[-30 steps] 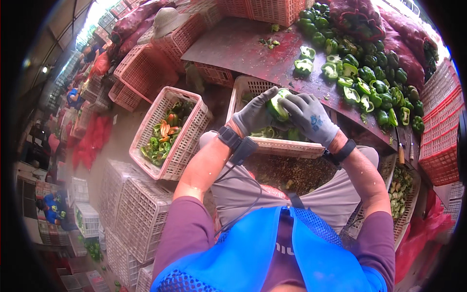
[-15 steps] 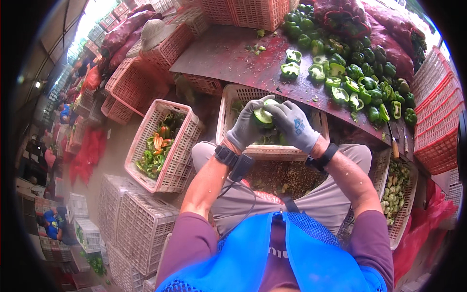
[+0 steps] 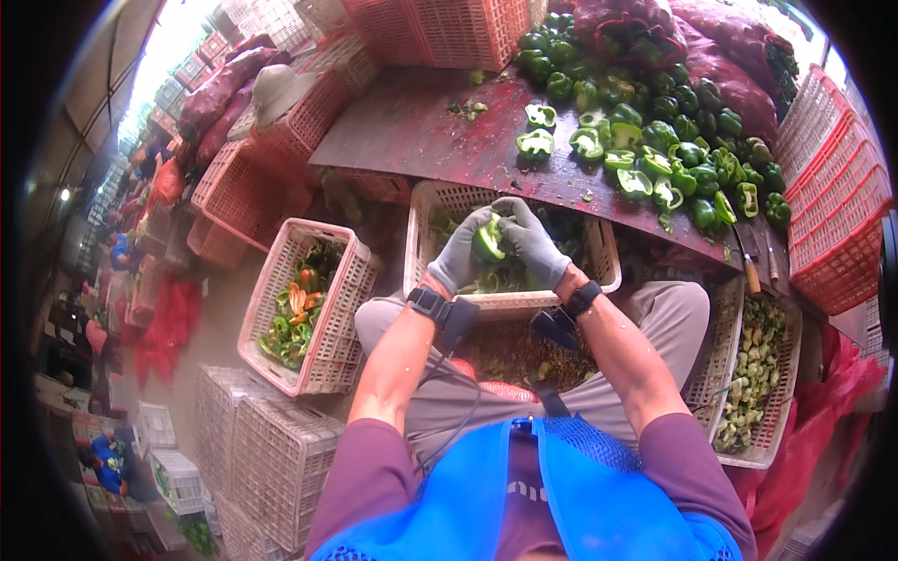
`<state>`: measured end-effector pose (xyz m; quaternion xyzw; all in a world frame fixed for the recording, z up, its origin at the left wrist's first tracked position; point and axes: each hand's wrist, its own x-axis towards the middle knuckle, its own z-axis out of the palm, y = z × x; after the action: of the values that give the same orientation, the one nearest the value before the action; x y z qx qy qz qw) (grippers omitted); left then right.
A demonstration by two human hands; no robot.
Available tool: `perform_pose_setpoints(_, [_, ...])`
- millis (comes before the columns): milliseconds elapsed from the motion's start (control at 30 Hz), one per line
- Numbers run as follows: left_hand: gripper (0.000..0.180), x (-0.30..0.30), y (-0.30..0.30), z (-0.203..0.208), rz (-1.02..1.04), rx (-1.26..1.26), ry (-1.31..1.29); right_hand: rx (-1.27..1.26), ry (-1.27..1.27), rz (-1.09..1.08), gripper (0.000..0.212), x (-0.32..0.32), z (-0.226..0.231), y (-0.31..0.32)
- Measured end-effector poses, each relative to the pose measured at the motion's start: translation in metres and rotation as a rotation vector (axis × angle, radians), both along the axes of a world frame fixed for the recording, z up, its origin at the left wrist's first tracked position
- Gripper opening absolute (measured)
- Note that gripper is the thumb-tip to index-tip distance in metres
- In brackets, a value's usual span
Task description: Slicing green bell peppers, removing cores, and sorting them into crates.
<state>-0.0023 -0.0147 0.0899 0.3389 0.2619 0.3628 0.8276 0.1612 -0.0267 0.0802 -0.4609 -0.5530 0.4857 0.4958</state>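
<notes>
A cut green bell pepper (image 3: 487,241) is between my hands, above a pale plastic crate (image 3: 510,300) holding green pepper pieces. My left hand (image 3: 456,259), in a grey glove, is closed around the pepper's left side. My right hand (image 3: 537,247), gloved alike, has its fingers bent against the pepper's upper right, at the pale cut side. The right fingertips are partly hidden. Beyond the crate, halved green peppers (image 3: 634,182) lie cut side up on a dark, red-stained table (image 3: 402,126), beside a heap of whole green peppers (image 3: 617,91).
Two knives (image 3: 751,274) lie at the table's right edge. A crate of pale green pepper cores (image 3: 753,388) stands to my right. Left of me is a crate with green and orange pepper pieces (image 3: 297,299). Stacked crates (image 3: 281,458) stand lower left, red crates (image 3: 842,201) at right.
Both hands have moved slightly left and lower over the crate with the pepper. The pepper has turned, and my right hand has shifted its fingers on it. The whole view has shifted a little.
</notes>
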Motion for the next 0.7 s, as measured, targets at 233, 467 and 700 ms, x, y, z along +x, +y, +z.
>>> perform_pose_setpoints(233, [0.041, -0.012, 0.026, -0.039, 0.156, 0.019, 0.446, -0.487, 0.478, -0.038, 0.019, 0.034, 0.002, 0.001])
perform_pose_setpoints(467, [0.042, 0.06, 0.05, -0.085, 0.176, -0.084, 0.464, -0.448, 0.645, -0.079, 0.016, 0.06, -0.059, 0.03])
perform_pose_setpoints(700, [0.05, -0.017, 0.079, -0.151, 0.199, 0.239, 1.175, -0.557, 0.492, -0.27, 0.019, 0.122, -0.101, 0.026])
